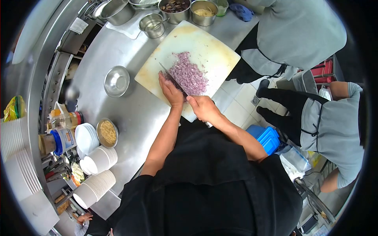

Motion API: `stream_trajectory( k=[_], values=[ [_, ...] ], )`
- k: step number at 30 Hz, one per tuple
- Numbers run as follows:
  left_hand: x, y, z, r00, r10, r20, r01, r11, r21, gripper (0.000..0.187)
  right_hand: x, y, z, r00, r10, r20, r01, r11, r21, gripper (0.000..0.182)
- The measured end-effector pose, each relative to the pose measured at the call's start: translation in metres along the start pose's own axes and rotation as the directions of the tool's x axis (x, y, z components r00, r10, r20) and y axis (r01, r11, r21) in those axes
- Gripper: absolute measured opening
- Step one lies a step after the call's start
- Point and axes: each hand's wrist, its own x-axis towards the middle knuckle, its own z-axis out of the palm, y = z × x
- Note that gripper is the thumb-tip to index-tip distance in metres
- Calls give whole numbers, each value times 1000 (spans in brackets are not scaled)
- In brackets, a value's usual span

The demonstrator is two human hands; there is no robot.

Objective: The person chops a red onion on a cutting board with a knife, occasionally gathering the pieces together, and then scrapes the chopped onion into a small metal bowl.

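Finely chopped red onion lies heaped on a white cutting board in front of me. My right hand is wrapped around the handle of a kitchen knife, whose blade points away to the upper left along the onion's near-left edge. Beside the blade, my left hand has its fingers stretched out and rests against the knife or just next to it; the exact contact is hidden. The board carries small scattered onion bits around the heap.
A metal bowl stands left of the board, and a bowl of yellowish crumbs lies nearer, beside stacked white tubs. Metal pots line the far side. Two people in grey shirts stand at the right.
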Motion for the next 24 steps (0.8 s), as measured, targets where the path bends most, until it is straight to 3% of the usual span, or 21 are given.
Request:
stream_trajectory(
  k=[2, 4, 5, 7, 8, 10, 11, 13, 16, 17, 18, 20, 21, 23, 24],
  values=[
    [-4, -1, -3, 1000, -8, 8, 8, 1000, 7, 58, -4, -1, 0, 999, 45, 8, -46, 998, 50, 43],
    [-5, 0, -2, 1000, -11, 10, 11, 1000, 0, 58, 2, 4, 3, 974, -118, -196, 110, 993, -49, 44],
    [-4, 0, -2, 1000, -10, 16, 10, 1000, -8, 58, 4, 6, -2, 973, -123, -194, 116, 992, -50, 44],
    [0, 0, -2, 999, -1, 33, 0, 1000, 6, 57, 6, -9, -22, 962, 252, 102, -259, 963, 72, 46],
    [-2, 0, -3, 998, -6, 57, 5, 1000, 25, 57, 3, -5, -19, 962, 254, 103, -262, 962, 74, 46],
    [0, 2, -4, 997, -8, 75, 4, 999, 43, 57, 0, 6, -10, 975, -82, -208, 88, 996, 19, 50],
    [-1, 3, -5, 996, -12, 92, 7, 998, 64, 57, 4, 12, -11, 974, -81, -209, 87, 996, 19, 50],
    [-3, 3, -6, 993, 4, 121, -17, 994, 112, 56, 11, 16, -20, 979, 197, -46, -191, 975, 110, 53],
    [-5, -6, -11, 985, 35, 167, -77, 965, 250, 56, -7, 6, -33, 979, 189, -78, -173, 968, 181, 53],
    [-3, -10, -9, 982, 63, 178, -120, 937, 329, 55, -6, 21, -25, 978, 8, -211, 16, 993, 114, 54],
    [-2, -9, -6, 981, 66, 180, -123, 938, 324, 55, -3, 23, -26, 976, 8, -216, 17, 994, 112, 54],
    [2, -8, 1, 965, 121, 231, -207, 893, 400, 54, 2, 25, -29, 970, 237, -58, -225, 960, 166, 54],
    [7, -6, 10, 965, 123, 231, -210, 892, 400, 54, 2, 22, -31, 970, 235, -59, -223, 960, 167, 54],
    [13, 3, 23, 959, 95, 268, -145, 974, 174, 52, -3, 15, -34, 971, 228, -73, -204, 948, 245, 53],
    [14, 5, 24, 960, 96, 264, -145, 974, 173, 52, -2, 16, -33, 972, 225, -73, -202, 949, 242, 53]
  ],
)
